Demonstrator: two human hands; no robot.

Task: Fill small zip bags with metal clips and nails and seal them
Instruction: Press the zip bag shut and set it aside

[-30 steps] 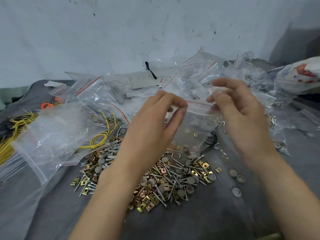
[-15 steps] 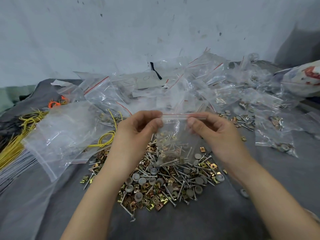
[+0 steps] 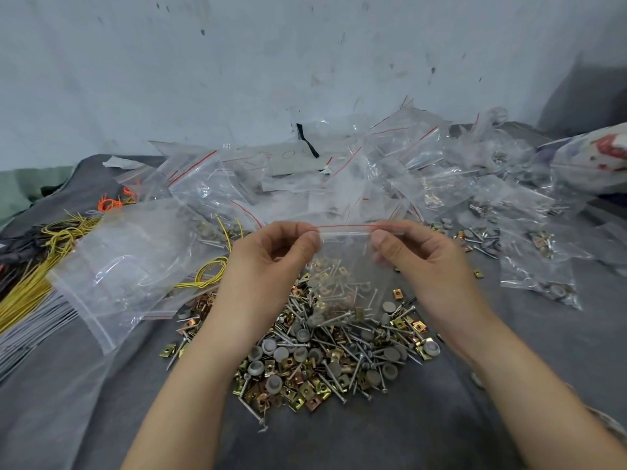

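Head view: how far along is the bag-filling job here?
Done: several small clear zip bags holding metal parts lie at the right. In hand: the left hand and right hand pinch the red-lined top of a clear zip bag with nails and clips inside; whether it is sealed, I cannot tell. Left: a loose pile of nails, gold clips and grey caps.

Yellow wires [image 3: 61, 237] and orange ties [image 3: 110, 205] lie left on the grey cloth [image 3: 51, 401].

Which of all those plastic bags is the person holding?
The small bag with the red strip, pinched at its top edge between left hand and right hand, hanging over the pile of nails and clips. All other bags lie on the cloth.
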